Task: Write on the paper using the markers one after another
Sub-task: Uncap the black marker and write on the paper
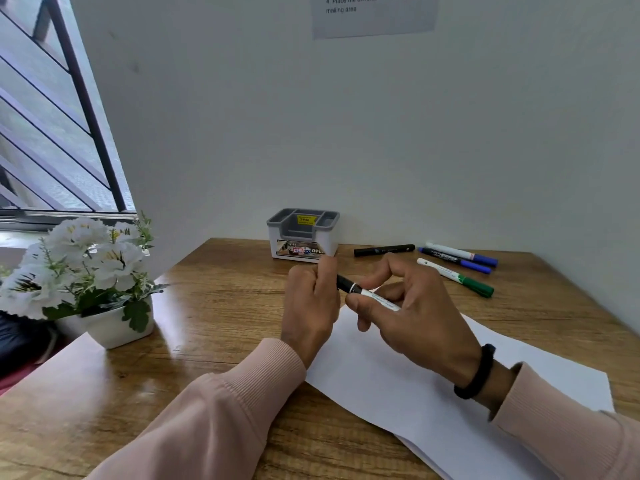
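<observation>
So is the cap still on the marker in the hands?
On: the black cap sits flush against the marker's white barrel, gripped by the left hand.

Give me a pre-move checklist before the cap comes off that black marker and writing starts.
1. Black-capped marker held by both hands: ok; right hand on the barrel, left hand on the cap end.
2. Cap off: not ok, still on.
3. Paper lying flat on the table: ok.
4. Paper unmarked: ok where visible.
5. Next markers within reach: ok; green marker, two blue markers, black marker.
6. Ink condition: cannot tell.
</observation>
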The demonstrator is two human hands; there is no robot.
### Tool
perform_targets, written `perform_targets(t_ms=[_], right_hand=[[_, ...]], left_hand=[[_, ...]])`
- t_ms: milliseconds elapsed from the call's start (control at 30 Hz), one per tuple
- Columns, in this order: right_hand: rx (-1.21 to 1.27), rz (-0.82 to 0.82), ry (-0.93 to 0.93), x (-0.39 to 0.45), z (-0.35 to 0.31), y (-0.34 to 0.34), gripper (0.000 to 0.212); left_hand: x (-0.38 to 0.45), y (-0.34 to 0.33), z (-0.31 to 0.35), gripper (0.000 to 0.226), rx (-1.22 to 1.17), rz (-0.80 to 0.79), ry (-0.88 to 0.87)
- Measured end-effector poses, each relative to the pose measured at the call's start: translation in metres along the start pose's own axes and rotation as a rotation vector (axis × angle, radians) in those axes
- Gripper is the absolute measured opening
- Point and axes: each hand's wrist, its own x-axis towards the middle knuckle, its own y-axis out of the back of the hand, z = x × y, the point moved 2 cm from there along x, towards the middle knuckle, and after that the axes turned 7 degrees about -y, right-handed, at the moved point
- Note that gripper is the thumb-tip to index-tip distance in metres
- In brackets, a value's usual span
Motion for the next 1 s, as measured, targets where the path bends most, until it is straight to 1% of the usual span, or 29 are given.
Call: perform_targets(t_ms=[67,167,233,267,300,333,433,500,567,667,733,833,900,933,967,1000], right_hand=[[0.05,-0.021,-0.041,-0.001,-0.004,0.002,0.019],[-0.081,-0.014,0.042,0.003,-0.007,0.006,0.018],[-0.338,-0.028,0.12,0.007,-0.004,0.009,0.019],[-0.501,-0.034,0.162,0.008,-0.002,0.009,0.026],[-0.601,-0.036,0.181,0.008,-0.001,0.01,0.032],[-0.624,-0.039,0.187,0.007,-0.003,0.011,0.034],[-0.573,-0.056,0.226,0.005,-0.007,0.012,0.035],[-0.601,-0.071,0.252,0.006,-0.005,0.011,0.042],[-0.594,-0.094,0.271,0.007,-0.004,0.01,0.044],[-0.487,-0.161,0.315,0.008,0.0,0.008,0.032],[-0.367,-0.215,0.319,0.01,0.0,0.009,0.019],[-0.222,-0.304,0.229,0.011,-0.001,0.014,0.026],[-0.161,-0.334,0.176,0.011,-0.003,0.014,0.026],[-0.156,-0.324,0.173,0.011,-0.004,0.013,0.027],[-0.184,-0.292,0.187,0.012,-0.004,0.011,0.028],[-0.253,-0.239,0.22,0.012,-0.004,0.008,0.029]], left_hand=[[0.0,0.0,0.0,0.05,0.009,-0.013,-0.008],[0.007,0.001,0.004,0.051,0.018,-0.048,-0.069],[0.013,0.002,0.008,0.056,0.06,-0.069,-0.121],[0.014,0.002,0.011,0.058,0.086,-0.069,-0.158],[0.013,0.003,0.015,0.059,0.115,-0.07,-0.21],[0.012,0.004,0.017,0.057,0.155,-0.074,-0.273],[0.009,0.008,0.019,0.052,0.272,-0.127,-0.415],[0.009,0.008,0.018,0.053,0.256,-0.175,-0.428],[0.009,0.005,0.016,0.055,0.18,-0.219,-0.392],[0.01,0.003,0.012,0.059,0.177,-0.257,-0.387],[0.011,0.004,0.011,0.058,0.208,-0.271,-0.465],[0.011,0.009,0.02,0.057,0.341,-0.231,-0.659],[0.011,0.014,0.024,0.055,0.457,-0.189,-0.746],[0.012,0.015,0.023,0.056,0.494,-0.166,-0.75],[0.013,0.016,0.022,0.06,0.504,-0.15,-0.718],[0.014,0.015,0.02,0.064,0.481,-0.155,-0.652]])
